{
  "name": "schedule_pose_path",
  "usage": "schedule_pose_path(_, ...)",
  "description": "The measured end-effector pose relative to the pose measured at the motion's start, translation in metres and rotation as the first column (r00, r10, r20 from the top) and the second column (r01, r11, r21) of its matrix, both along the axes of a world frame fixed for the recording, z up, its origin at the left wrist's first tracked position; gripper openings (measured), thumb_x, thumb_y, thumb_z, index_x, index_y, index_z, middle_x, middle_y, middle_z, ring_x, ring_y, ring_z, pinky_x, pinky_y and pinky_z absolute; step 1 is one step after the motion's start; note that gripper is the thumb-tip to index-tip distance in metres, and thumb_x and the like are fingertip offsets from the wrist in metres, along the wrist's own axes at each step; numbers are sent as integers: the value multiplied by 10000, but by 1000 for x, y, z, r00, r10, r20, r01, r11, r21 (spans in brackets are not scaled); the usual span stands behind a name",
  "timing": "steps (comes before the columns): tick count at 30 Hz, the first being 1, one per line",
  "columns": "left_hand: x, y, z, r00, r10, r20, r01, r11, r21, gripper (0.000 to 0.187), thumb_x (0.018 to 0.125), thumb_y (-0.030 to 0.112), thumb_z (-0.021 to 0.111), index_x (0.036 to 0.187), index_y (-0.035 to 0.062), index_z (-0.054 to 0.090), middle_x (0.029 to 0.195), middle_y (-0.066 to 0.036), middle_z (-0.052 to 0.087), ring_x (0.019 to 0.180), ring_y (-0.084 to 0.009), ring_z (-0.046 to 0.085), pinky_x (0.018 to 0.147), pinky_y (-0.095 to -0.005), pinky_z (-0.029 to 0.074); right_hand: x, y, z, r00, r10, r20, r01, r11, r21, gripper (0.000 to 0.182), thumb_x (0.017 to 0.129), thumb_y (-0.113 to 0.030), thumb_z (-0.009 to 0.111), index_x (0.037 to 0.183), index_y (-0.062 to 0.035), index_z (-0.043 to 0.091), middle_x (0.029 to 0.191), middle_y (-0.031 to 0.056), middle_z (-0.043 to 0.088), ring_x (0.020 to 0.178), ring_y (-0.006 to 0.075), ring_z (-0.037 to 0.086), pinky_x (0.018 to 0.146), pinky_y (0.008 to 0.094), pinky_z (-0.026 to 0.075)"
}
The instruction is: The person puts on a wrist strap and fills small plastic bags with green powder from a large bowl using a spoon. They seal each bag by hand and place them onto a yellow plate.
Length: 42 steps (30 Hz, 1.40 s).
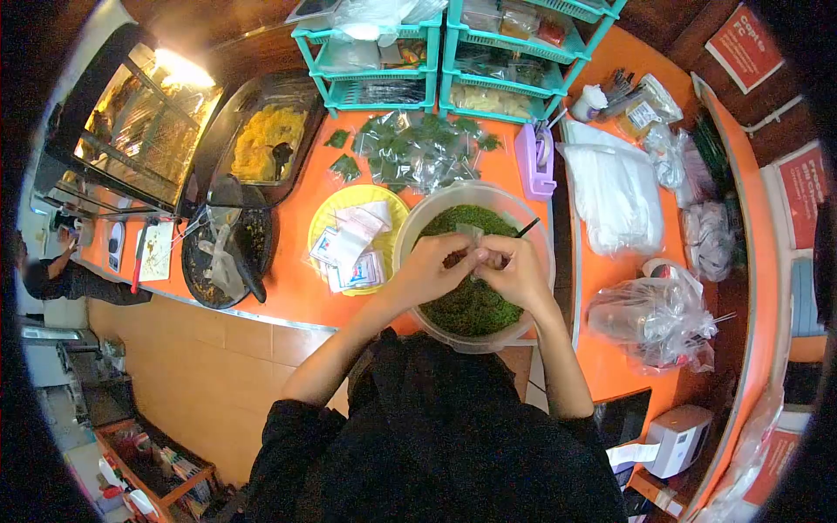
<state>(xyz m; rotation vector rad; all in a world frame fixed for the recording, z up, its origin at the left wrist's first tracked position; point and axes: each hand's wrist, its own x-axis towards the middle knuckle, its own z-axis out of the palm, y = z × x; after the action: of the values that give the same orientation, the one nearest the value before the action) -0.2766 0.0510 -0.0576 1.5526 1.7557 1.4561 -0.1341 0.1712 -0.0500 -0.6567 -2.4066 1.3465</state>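
Over a large clear tub (pixel 545 261) of chopped green stuff (pixel 471 309), my left hand (pixel 440 268) and my right hand (pixel 516 268) meet at the fingertips. Both pinch a small clear plastic bag (pixel 472 234) between them. A thin dark handle (pixel 527 228) sticks out beside my right hand. Left of the tub, a yellow basket (pixel 324 209) holds printed packets (pixel 353 244). Behind it, filled clear packets of green (pixel 410 148) lie spread on the orange table (pixel 292 261).
Teal shelves (pixel 375 65) stand at the back, beside a purple tape dispenser (pixel 537 161). White bags (pixel 615 196) lie on the right. A dark pan (pixel 231 253) and a tray of yellow food (pixel 270 144) are left. Another person (pixel 65 275) is at far left.
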Motion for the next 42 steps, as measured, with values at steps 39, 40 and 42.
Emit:
schedule_pose_path(39,-5,-27,-17,934,-278,226,328,917,-227,120,907,74,638,874,-41,649,766,-169,672,639,-278,636,620,-380,505,13,1,-30,976,211,-49,-212,885,-416,142,864,-120,650,836,19,653,708,131,646,617,158,633,588,331,470)
schedule_pose_path(40,-7,-28,-19,958,-223,182,271,911,-311,116,880,77,656,875,-38,659,754,-156,671,649,-277,633,624,-380,507,12,-5,-11,987,124,106,-109,984,-138,140,853,-123,652,819,12,653,727,142,659,622,219,653,583,342,488)
schedule_pose_path(42,-10,-23,-9,988,-155,20,147,882,-447,131,855,79,666,934,-25,664,804,-154,678,676,-277,643,629,-376,512,9,-11,7,973,0,230,-39,985,166,137,841,-126,655,803,6,652,747,153,672,627,280,673,577,353,506)
